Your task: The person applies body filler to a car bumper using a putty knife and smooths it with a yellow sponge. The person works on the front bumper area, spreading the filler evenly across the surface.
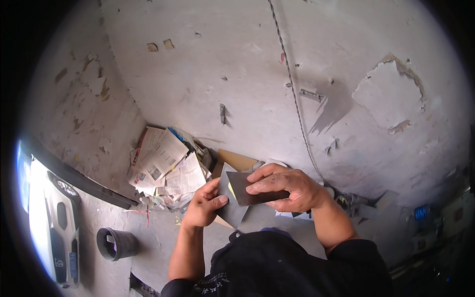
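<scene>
In front of my chest, my left hand [200,206] pinches a flat grey plate [231,214] by its left edge, the thumb lying on top. My right hand [298,187] is closed on a dark, thin rectangular sheet [243,197], fingers over its upper face and thumb near its lower edge. The dark sheet overlaps the grey plate, and I cannot tell whether the two touch. A small yellow patch [231,189] shows on the grey plate beside the dark sheet's left edge. What both pieces are made of is not clear.
A heap of newspapers [166,153] and a cardboard box [237,161] stand against the peeling wall [208,64]. A twisted cord [295,94] hangs down it. On the floor at left is a dark bucket [126,244]; a white car [60,222] is beyond the opening.
</scene>
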`<state>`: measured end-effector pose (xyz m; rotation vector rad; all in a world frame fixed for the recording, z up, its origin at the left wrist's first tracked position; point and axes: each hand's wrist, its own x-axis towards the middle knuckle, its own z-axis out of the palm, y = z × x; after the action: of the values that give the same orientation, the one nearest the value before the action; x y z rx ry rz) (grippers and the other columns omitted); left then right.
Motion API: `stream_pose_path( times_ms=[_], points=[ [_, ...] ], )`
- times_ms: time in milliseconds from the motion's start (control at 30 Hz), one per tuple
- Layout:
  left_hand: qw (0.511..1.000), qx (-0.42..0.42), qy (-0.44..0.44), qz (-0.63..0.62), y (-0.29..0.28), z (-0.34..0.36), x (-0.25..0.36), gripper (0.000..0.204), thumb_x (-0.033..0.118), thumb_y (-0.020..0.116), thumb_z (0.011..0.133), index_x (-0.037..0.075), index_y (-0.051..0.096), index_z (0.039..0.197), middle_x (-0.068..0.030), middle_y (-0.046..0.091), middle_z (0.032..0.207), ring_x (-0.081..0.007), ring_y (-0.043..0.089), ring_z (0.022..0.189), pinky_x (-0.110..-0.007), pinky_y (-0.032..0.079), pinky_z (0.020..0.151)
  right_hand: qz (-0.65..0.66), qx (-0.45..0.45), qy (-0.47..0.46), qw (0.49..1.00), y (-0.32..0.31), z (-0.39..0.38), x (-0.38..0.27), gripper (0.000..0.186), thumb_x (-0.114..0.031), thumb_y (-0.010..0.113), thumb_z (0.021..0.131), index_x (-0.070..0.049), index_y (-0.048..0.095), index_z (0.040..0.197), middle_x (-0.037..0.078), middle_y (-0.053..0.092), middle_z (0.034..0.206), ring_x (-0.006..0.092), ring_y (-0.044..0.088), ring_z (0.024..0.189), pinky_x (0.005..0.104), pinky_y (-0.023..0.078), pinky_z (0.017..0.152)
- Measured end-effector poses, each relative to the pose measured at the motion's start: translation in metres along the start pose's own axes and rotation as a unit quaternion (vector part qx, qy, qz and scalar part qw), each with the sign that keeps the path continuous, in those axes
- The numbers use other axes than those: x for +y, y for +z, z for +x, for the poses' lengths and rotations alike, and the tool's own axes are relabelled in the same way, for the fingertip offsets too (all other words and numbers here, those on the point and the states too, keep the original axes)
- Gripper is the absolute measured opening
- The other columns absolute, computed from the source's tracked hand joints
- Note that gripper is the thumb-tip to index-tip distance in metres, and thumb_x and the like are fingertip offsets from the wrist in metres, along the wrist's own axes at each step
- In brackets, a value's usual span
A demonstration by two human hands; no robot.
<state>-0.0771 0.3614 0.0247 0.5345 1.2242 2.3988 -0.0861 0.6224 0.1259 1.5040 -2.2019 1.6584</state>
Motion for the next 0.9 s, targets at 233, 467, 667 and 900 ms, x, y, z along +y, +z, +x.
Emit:
stream_pose_path(
  times_ms=[233, 467, 667, 900],
  points=[
    [0.999, 0.016, 0.006, 0.046, 0.004, -0.007, 0.001, 0.049, 0.001, 0.061, 0.092, -0.005, 0.046, 0.138, -0.0098, 0.06, 0.128, -0.0154, 0.056, 0.116, -0.03, 0.043, 0.1, -0.1, -0.004, 0.056, 0.993, -0.006, -0.01, 0.024, 0.054, 0.007, 0.068, 0.071, -0.007, 0.064, 0.123, 0.013, 0.064, 0.121, 0.0273, 0.062, 0.111, 0.0357, 0.051, 0.093],
    [0.999, 0.02, -0.032, 0.039, 0.011, 0.001, 0.001, 0.045, 0.0, 0.059, 0.093, -0.004, 0.048, 0.136, -0.007, 0.062, 0.125, -0.0136, 0.056, 0.113, -0.029, 0.043, 0.099, 0.3, 0.157, 0.148, 0.929, -0.001, -0.042, 0.063, 0.054, -0.003, 0.062, 0.088, -0.001, 0.042, 0.138, 0.015, 0.055, 0.133, 0.0238, 0.056, 0.119, 0.0388, 0.045, 0.101],
    [0.995, 0.057, -0.075, 0.043, 0.007, 0.008, -0.006, 0.044, -0.002, 0.055, 0.093, -0.003, 0.048, 0.136, -0.0064, 0.062, 0.125, -0.0135, 0.057, 0.112, -0.029, 0.043, 0.099, 0.364, 0.135, 0.098, 0.916, 0.017, -0.034, 0.058, 0.054, -0.006, 0.06, 0.09, -0.002, 0.04, 0.14, 0.014, 0.051, 0.137, 0.0218, 0.052, 0.123, 0.0379, 0.042, 0.104],
    [0.993, 0.059, -0.092, 0.044, 0.0, 0.008, -0.006, 0.043, -0.002, 0.056, 0.093, -0.003, 0.049, 0.136, -0.0061, 0.063, 0.123, -0.0136, 0.058, 0.111, -0.028, 0.044, 0.098, 0.31, 0.085, 0.118, 0.939, 0.018, -0.035, 0.058, 0.048, -0.004, 0.057, 0.092, 0.001, 0.043, 0.138, 0.017, 0.049, 0.142, 0.0251, 0.05, 0.128, 0.0415, 0.04, 0.107]
  ],
)
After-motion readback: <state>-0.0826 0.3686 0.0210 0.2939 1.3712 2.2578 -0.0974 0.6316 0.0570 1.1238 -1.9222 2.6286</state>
